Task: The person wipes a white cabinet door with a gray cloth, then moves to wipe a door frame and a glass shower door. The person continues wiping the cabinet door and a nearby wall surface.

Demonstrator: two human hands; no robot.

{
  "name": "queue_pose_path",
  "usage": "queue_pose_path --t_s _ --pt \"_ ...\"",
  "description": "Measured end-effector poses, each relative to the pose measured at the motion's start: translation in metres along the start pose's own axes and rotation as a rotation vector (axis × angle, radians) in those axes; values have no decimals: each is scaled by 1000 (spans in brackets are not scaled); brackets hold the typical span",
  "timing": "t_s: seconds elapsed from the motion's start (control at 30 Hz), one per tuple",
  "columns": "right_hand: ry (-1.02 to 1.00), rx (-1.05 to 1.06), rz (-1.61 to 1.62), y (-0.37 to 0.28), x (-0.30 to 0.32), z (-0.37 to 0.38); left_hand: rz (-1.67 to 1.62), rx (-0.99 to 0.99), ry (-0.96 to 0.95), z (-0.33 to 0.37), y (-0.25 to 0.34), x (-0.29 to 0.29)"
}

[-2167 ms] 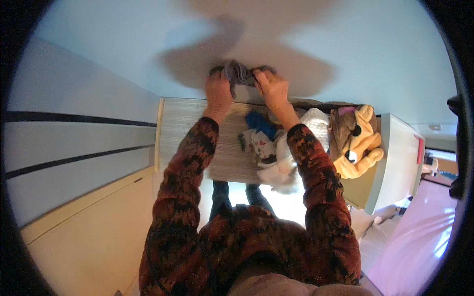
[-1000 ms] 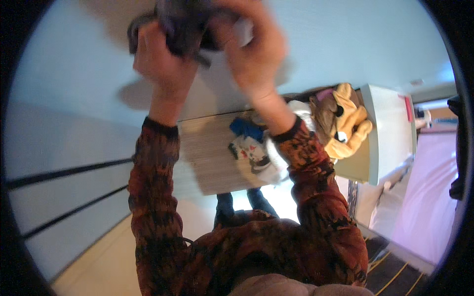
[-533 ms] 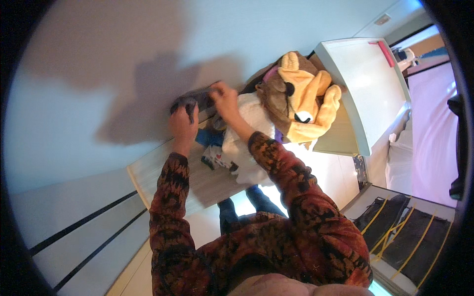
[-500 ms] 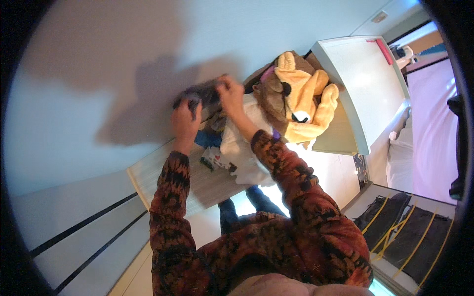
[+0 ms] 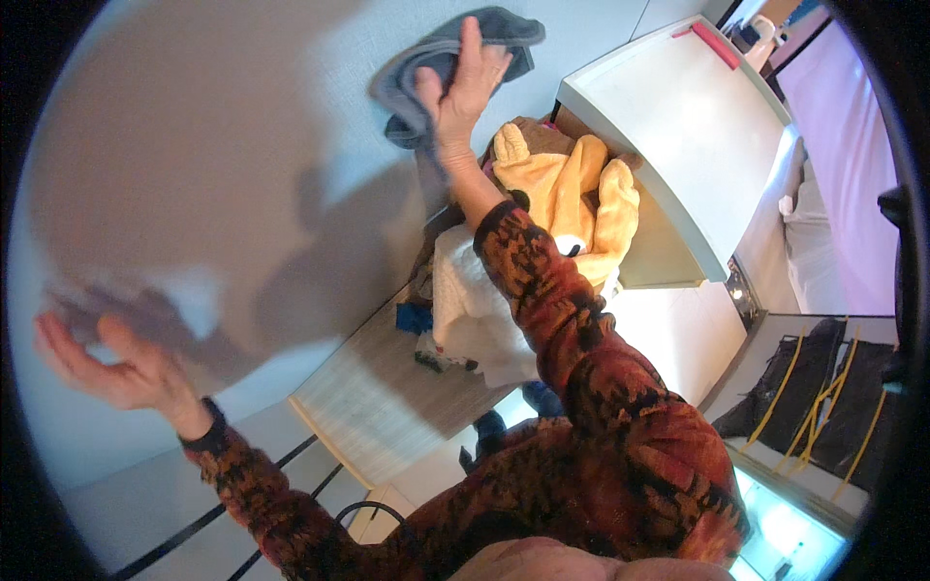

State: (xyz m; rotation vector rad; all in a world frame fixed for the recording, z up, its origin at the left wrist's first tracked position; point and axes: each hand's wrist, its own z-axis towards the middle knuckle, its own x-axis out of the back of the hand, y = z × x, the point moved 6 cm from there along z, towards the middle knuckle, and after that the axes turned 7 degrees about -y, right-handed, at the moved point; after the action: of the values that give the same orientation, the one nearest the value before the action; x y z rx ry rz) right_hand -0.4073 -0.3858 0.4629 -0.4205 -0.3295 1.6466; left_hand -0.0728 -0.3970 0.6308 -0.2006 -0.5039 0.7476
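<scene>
The grey cloth [image 5: 441, 50] is spread against the wall [image 5: 242, 145] beneath the right hand [image 5: 463, 105], whose grip is splayed, not closed around it; the left hand [image 5: 121, 373] is held open, seemingly empty; the cloth, probably light and soft, is best grasped by an edge.

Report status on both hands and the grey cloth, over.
Right hand spread on grey cloth against wall. Left hand open, empty. Yellow plush item beside right sleeve.
</scene>
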Motion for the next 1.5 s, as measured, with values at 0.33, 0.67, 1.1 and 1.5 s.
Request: queue_pose_path --t_s 0.33,0.67,1.1,1.5 --pt "153 -1183 518 93 15 -121 531 -33 -5 -25 -53 -9" --pt "285 -1888 1003 53 -35 -268 557 -24 -53 -31 -62 -10" --pt "-58 -2162 1314 -145 -66 -273 372 37 91 -40 -56 -14" --pt "-292 -95 874 -239 0 70 283 210 -76 -37 -51 -6"
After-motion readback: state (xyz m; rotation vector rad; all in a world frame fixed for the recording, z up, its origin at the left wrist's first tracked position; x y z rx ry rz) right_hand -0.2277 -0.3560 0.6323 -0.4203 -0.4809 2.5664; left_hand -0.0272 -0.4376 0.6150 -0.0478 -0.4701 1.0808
